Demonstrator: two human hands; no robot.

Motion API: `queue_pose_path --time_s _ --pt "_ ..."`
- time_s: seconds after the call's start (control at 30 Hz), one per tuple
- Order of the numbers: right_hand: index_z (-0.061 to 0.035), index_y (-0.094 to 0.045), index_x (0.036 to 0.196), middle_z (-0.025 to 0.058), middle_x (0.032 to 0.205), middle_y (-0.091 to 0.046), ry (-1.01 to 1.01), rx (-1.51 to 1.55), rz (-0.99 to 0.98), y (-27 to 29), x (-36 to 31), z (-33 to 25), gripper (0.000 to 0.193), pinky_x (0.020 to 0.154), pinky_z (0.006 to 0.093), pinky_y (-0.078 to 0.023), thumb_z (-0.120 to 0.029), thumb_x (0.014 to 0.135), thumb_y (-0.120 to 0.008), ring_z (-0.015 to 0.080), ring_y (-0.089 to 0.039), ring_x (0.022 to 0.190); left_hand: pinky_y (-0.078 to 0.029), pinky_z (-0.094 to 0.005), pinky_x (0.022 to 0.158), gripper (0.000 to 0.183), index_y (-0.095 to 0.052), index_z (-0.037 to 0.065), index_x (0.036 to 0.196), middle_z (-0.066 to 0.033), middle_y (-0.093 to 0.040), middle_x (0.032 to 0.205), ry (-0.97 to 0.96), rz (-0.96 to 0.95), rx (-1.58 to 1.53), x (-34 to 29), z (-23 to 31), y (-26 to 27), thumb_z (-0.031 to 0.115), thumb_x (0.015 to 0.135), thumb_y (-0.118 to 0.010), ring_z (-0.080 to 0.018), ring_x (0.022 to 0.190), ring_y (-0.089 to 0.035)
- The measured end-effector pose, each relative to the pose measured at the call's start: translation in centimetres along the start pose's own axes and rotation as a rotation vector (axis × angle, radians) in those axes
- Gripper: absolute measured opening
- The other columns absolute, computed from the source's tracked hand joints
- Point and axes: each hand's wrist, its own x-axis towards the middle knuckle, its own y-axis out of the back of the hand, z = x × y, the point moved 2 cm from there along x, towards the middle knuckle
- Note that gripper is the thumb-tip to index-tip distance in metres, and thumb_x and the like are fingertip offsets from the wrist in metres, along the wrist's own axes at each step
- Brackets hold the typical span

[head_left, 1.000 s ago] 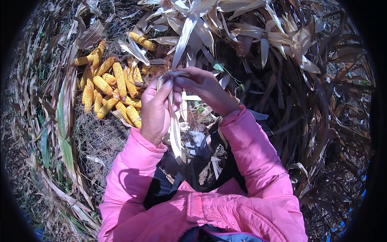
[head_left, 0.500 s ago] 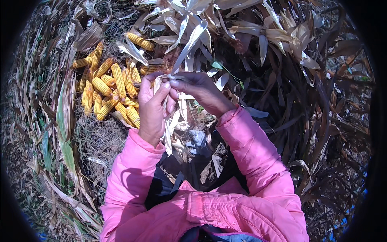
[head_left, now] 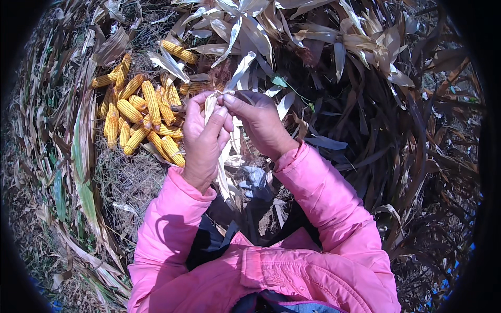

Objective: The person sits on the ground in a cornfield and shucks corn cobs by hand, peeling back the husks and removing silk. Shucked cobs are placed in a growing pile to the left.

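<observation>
Strips of pale dry corn husk (head_left: 210, 106) are pinched between both hands. My left hand (head_left: 202, 134) grips them with thumb and bent fingers. Beside it, at the twisted part of the husk, my right hand (head_left: 261, 125) has thumb and forefinger pressed together. One husk end (head_left: 241, 69) sticks up past the fingers, and other strips (head_left: 223, 177) hang below the left hand. A heap of yellow corn cobs (head_left: 136, 117) lies just left of the hands. The undersides of my fingers are hidden.
Loose husks (head_left: 365, 44) are spread across the far side, in front of me. Dry corn stalks (head_left: 83, 177) lie along the left, with dark leaves (head_left: 360, 125) at the right. A greyish, glove-like thing (head_left: 255, 180) lies below the hands.
The upright husk end has shortened and leans further right. Both hands have shifted slightly and remain close together on the husk strips.
</observation>
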Motion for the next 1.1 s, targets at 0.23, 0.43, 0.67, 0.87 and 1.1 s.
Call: queue_pose_path --time_s 0.23,0.43,0.67,0.87,1.1 --pt "-0.0004 -0.06 0.102 0.0053 0.097 -0.062 -0.033 -0.166 -0.067 1.2 0.8 -0.9 0.036 0.081 0.0267 -0.042 -0.032 0.084 -0.064 0.0101 -0.055 0.088 -0.028 -0.0137 0.042 0.028 -0.038 0.005 0.117 -0.0032 -0.052 0.074 -0.01 -0.002 0.058 -0.2 -0.8 0.1 0.01 0.092 -0.049 -0.0016 0.049 -0.039" --pt "-0.0025 -0.055 0.118 0.0053 0.105 -0.058 -0.059 -0.04 -0.029 1.8 0.7 -3.1 0.05 0.086 0.0274 -0.04 -0.043 0.089 -0.052 0.0117 -0.051 0.095 -0.032 -0.0138 0.042 0.019 -0.044 0.002 0.11 -0.0058 -0.056 0.073 0.115 -0.117 -0.003 -0.1 -0.2 0.3 0.01 0.092 -0.047 -0.0038 0.046 -0.043" --pt "-0.0031 -0.066 0.101 -0.001 0.081 -0.059 0.001 -0.24 0.048 1.8 1.1 -2.7 0.032 0.068 0.0201 -0.042 -0.032 0.087 -0.061 0.0059 -0.051 0.075 -0.047 -0.0226 0.055 0.028 -0.046 0.003 0.109 -0.0134 -0.058 0.084 0.241 -0.214 -0.146 0.0 -0.5 0.3 0.026 0.092 -0.045 -0.0168 0.067 -0.06" --pt "-0.0012 -0.066 0.093 0.0003 0.074 -0.059 0.103 -0.343 -0.001 0.9 1.0 -1.3 0.032 0.062 0.0205 -0.044 -0.03 0.093 -0.052 0.0051 -0.051 0.068 -0.031 -0.0149 0.035 0.02 -0.051 0.004 0.097 -0.0059 -0.059 0.075 0.291 -0.16 -0.151 0.6 -1.2 0.6 0.023 0.094 -0.047 -0.0083 0.051 -0.054" --pt "-0.0005 -0.063 0.084 0.0005 0.068 -0.057 -0.006 -0.24 0.084 1.7 1.3 -0.5 0.037 0.055 0.0213 -0.04 -0.034 0.094 -0.05 0.006 -0.049 0.06 -0.028 -0.0147 0.034 0.016 -0.053 0.005 0.093 -0.0034 -0.057 0.066 0.352 -0.165 -0.132 0.1 -1.8 0.1 0.021 0.093 -0.05 -0.0059 0.041 -0.047"
